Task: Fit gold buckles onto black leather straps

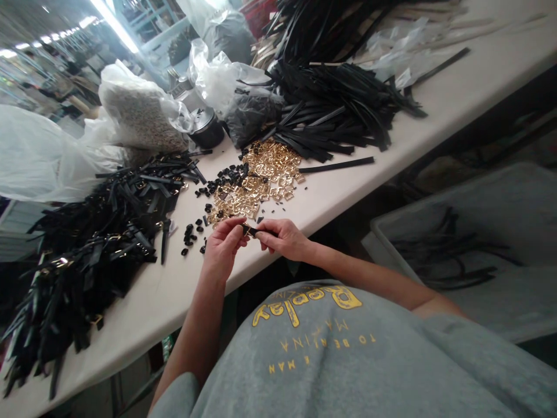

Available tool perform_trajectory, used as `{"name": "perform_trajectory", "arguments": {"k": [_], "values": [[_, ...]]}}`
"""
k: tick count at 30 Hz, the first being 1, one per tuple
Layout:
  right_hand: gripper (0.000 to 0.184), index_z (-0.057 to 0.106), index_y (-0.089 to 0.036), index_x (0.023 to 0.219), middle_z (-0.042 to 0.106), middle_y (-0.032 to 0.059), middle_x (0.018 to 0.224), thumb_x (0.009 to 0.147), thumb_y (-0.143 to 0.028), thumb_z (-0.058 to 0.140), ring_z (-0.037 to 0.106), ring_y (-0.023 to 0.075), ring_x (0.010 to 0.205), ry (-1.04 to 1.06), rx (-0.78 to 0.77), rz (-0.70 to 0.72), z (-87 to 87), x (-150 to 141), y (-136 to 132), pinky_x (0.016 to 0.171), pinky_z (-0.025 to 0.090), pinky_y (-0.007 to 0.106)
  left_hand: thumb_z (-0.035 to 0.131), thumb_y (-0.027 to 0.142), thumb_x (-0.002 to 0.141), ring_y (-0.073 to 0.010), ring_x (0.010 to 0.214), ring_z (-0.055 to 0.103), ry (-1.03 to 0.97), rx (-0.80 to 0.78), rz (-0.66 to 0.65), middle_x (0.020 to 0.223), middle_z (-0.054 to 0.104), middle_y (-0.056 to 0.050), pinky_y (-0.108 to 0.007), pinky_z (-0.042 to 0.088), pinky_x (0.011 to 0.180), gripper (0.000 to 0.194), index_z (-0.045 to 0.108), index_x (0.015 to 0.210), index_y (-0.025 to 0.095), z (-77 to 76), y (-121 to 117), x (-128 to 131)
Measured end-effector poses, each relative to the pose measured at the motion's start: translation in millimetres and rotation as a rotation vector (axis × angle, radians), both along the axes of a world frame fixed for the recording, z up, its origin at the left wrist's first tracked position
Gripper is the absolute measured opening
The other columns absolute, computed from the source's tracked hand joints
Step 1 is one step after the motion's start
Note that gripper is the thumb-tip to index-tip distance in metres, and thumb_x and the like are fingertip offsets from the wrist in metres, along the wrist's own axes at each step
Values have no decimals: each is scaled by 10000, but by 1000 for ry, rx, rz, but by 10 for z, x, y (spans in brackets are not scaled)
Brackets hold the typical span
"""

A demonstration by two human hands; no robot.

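Observation:
Between both hands, just over the table's front edge, is a short black strap (249, 230) with a small gold buckle on it. My left hand (223, 247) pinches the strap's left end at the buckle. My right hand (285, 239) is closed on its other end, with fingers curled round it. Right beyond the hands lies a heap of gold buckles (243, 200). Small black loops (189, 235) are scattered to the left of my left hand, and more lie along the heap's left side.
Left on the table (174, 296) is a big pile of black straps with buckles (108, 232). Plain black straps (335, 110) are heaped at the back right. A dark metal pot (206, 128) and a filled plastic bag (139, 113) stand behind. A grey bin (461, 203) sits below right.

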State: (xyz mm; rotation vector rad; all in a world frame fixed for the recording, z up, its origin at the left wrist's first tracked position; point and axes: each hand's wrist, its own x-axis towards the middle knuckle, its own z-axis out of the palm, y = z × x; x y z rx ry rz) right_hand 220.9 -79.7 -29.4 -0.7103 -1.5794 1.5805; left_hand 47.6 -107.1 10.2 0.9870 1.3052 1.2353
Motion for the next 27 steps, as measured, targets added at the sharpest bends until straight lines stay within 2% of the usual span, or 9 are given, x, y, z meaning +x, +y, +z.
{"name": "perform_trajectory", "arguments": {"k": [6,10,12,15,18,22,27], "values": [[121,622,-157,870,608,-28,687,877,-227,525,561,76,546,-30,24,65,51,23,-2,520,452,177,844,314,657,-75,561,527,30,37,-1,695,637,19,-219,462,574,300,738,911,195,-96,-56,53],[115,625,-152,813,608,-28,675,872,-162,526,539,74,580,-203,201,132,96,64,2,569,406,182,845,310,625,-65,508,492,-98,-69,-36,649,594,28,-202,416,499,303,729,878,192,-105,-62,42],[154,623,-154,786,590,-30,644,908,-194,538,522,79,590,-269,306,113,100,63,6,589,379,193,849,301,617,-58,505,489,-144,-87,-34,665,591,31,-191,415,492,304,712,866,195,-120,-66,45],[231,643,-154,791,595,-25,649,957,-280,544,520,86,600,-312,385,75,77,42,13,604,355,206,855,291,617,-49,509,486,-159,-74,-22,694,590,37,-175,406,483,297,665,826,198,-156,-78,62],[264,675,-157,803,605,-25,651,965,-322,549,521,84,596,-325,407,66,50,34,23,607,342,208,862,292,615,-51,515,496,-137,-39,-14,701,590,43,-172,405,483,318,618,795,197,-183,-97,79],[340,688,-159,783,574,-34,595,974,-391,528,505,79,573,-312,364,74,58,59,48,584,319,205,845,335,652,-74,563,554,-129,8,-29,708,619,32,-200,477,566,312,610,805,197,-186,-141,88],[350,657,-157,698,489,-44,547,946,-381,553,404,74,532,-471,442,10,118,55,75,547,238,225,840,334,677,-96,637,616,-125,38,0,759,670,13,-226,522,654,292,643,838,191,-216,-186,78]]}}
